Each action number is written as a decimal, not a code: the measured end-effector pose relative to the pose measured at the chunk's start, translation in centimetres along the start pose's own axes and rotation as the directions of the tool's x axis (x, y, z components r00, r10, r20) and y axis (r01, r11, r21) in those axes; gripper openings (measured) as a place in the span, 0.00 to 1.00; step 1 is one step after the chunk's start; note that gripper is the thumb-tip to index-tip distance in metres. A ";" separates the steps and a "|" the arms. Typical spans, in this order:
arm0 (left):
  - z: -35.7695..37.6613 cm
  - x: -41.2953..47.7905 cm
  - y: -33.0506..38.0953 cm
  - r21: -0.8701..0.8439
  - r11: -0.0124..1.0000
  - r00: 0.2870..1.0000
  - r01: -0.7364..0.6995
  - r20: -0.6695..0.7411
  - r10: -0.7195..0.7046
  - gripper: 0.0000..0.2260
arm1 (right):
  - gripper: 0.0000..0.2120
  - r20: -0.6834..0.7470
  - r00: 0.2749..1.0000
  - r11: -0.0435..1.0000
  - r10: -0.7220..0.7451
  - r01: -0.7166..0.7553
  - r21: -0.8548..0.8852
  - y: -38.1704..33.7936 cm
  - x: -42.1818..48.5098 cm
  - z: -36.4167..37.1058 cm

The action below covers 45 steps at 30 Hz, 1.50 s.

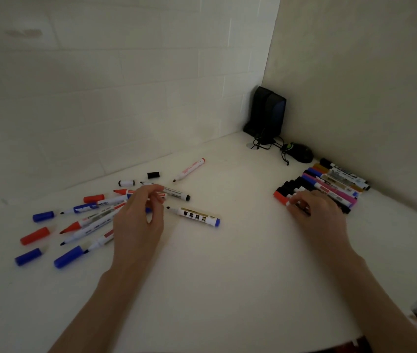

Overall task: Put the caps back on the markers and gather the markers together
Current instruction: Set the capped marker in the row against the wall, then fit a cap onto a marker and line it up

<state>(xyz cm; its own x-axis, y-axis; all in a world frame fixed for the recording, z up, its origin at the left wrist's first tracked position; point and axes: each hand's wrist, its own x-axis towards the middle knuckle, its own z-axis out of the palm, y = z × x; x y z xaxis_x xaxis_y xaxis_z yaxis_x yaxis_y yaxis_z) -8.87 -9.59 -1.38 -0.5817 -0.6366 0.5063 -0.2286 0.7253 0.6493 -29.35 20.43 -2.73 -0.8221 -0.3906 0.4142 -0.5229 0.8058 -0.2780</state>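
Several uncapped markers (92,217) lie in a loose pile on the white table's (227,263) left side. Around them are loose blue caps (43,216), red caps (35,235) and a black cap (153,175). My left hand (138,215) hovers over the pile with its fingers loosely curled and apart, next to a black-ended marker (176,194). An uncapped blue-ended marker (198,215) lies just right of it, and a red-ended one (189,169) lies farther back. A row of capped markers (329,184) lies at the right. My right hand (314,212) is curled on a black marker (346,210) at the row's near end.
Two black speakers (266,113) stand in the back corner, with tangled cables (266,143) and a dark mouse (301,152) beside them. Walls close off the back and the right. The table's front edge (329,345) runs along the lower right.
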 end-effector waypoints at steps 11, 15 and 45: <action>-0.1 -0.1 0.0 0.013 1.000 1.000 0.003 0.017 -0.003 0.09 | 0.09 -0.005 1.000 1.000 -0.004 0.004 -0.004 0.2 0.0 -0.1; -0.1 -0.1 0.0 0.014 1.000 1.000 -0.006 0.017 0.006 0.08 | 0.10 0.000 1.000 1.000 0.016 -0.016 -0.006 -0.2 -0.1 -0.3; 0.0 0.9 -3.3 0.434 0.901 1.000 -0.027 0.012 0.025 0.09 | 0.09 0.298 0.879 0.892 -0.373 0.251 0.375 -16.5 1.1 4.7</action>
<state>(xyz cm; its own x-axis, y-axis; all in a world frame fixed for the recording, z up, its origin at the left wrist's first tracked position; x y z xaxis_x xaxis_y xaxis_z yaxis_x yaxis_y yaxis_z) -8.64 -12.56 -3.09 -0.5965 -0.6154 0.5152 -0.5287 0.7842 0.3247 -22.73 4.63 -1.72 -0.5948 -0.7760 0.2097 -0.7576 0.4540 -0.4690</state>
